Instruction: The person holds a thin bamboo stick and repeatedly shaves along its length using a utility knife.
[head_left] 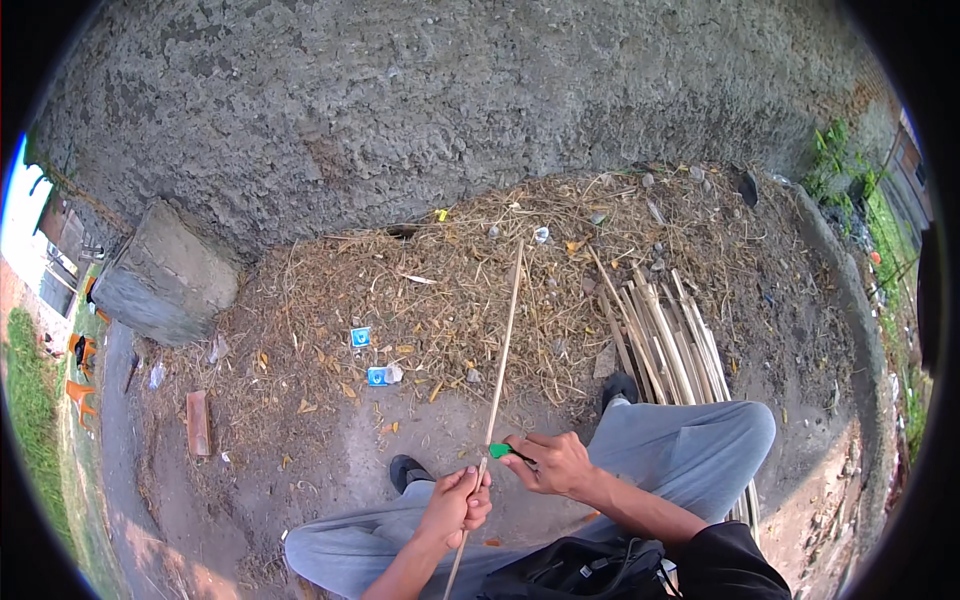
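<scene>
1. The stick [507, 345] slants over the ground [370, 440], its far end toward the wall [450, 100].
2. Left hand [458, 505] grasps its near part.
3. Right hand [548, 463] grips a green tool [499, 451] at the stick.
4. Strips [665, 340] lie piled by the right shoe [620, 388].
</scene>
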